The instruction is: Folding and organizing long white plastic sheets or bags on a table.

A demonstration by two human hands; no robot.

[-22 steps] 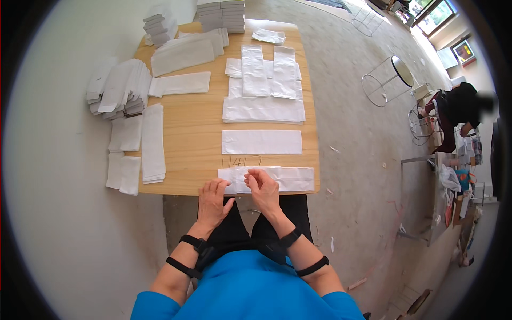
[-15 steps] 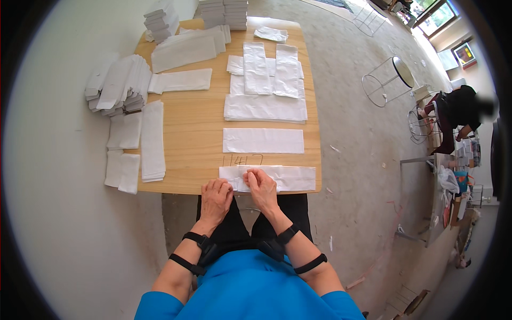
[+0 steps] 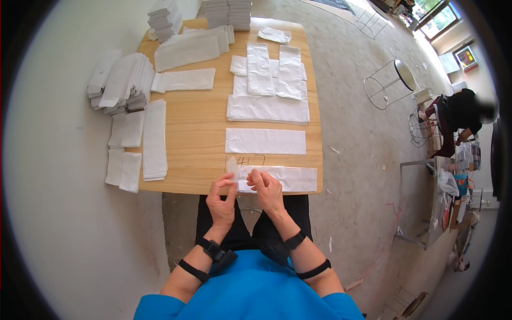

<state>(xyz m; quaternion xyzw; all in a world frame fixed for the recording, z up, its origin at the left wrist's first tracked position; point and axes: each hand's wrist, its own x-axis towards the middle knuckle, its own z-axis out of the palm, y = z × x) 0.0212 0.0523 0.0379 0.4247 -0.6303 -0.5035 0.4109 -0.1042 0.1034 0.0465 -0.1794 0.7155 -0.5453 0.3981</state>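
Note:
A flat, creased white strip point(image 3: 298, 179), like thin paper or a folded bag, lies along the table's near edge. Its left end stands up as a thin, see-through flap point(image 3: 232, 165), pinched by the fingertips of my left hand point(image 3: 222, 202). Over the strip's left half rests my right hand point(image 3: 270, 193), thumb and forefinger drawn together; whether anything is between them is hidden. Just beyond, handwritten dark marks show on the wood below a second white strip point(image 3: 265, 141). Farther back lies a pile of similar white strips point(image 3: 266, 109), with shorter ones across it.
Folded white cartons point(image 3: 125, 80) are heaped at the wooden table's point(image 3: 194, 138) left edge, with more stacks point(image 3: 228, 13) at the back. A long white strip point(image 3: 154, 140) lies left. On the floor to the right stands a round stool point(image 3: 404, 74); another person point(image 3: 463, 114) bends farther right.
The strip's left end has come up off the table in my left hand, which has turned and moved slightly right. My right hand has shifted a little right.

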